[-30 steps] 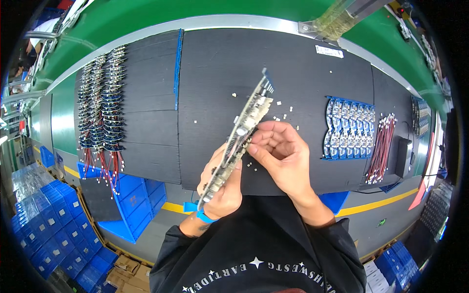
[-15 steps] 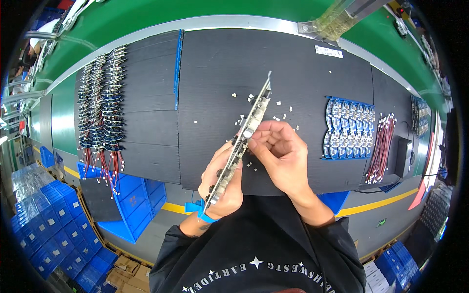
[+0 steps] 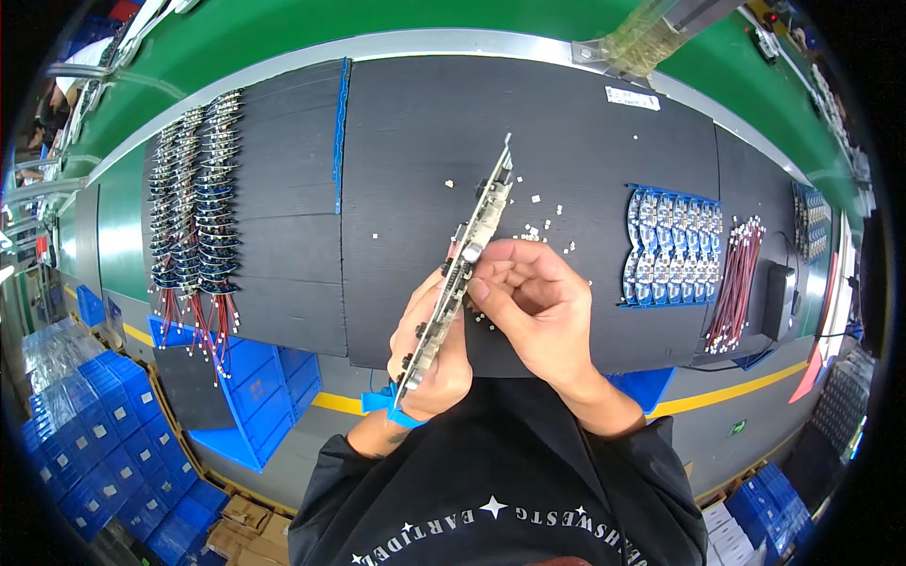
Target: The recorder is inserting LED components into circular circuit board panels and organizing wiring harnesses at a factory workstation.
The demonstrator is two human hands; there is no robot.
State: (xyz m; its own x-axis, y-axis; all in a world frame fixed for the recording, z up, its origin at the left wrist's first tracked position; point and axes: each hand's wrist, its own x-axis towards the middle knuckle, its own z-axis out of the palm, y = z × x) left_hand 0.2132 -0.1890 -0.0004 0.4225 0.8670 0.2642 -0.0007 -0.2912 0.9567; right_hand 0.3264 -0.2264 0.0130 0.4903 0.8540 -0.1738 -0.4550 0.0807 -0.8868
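A panel of circuit boards [image 3: 483, 219] is held up on edge over the black work surface, slanting from lower left to upper right, with pale and dark components along it. My left hand [image 3: 436, 363] grips its lower part from the left, a blue wristband at the wrist. Against the panel's right side, about mid-length, my right hand [image 3: 547, 316] has its thumb and index finger drawn together. Whatever lies between those fingertips is too small or hidden to make out. Small white pieces [image 3: 536, 199] are scattered beyond and beside the panel.
Rows of stacked boards with dangling wires [image 3: 196, 198] stand at the left. To the right lie blue board panels [image 3: 672, 247], a bundle of dark red cables [image 3: 736, 288] and a black box [image 3: 780, 302]. A metal post [image 3: 651, 38] rises at the far edge.
The panel has shifted slightly left and its top end a little nearer. My right thumb has moved slightly left along with the panel, and both hands keep their places on it.
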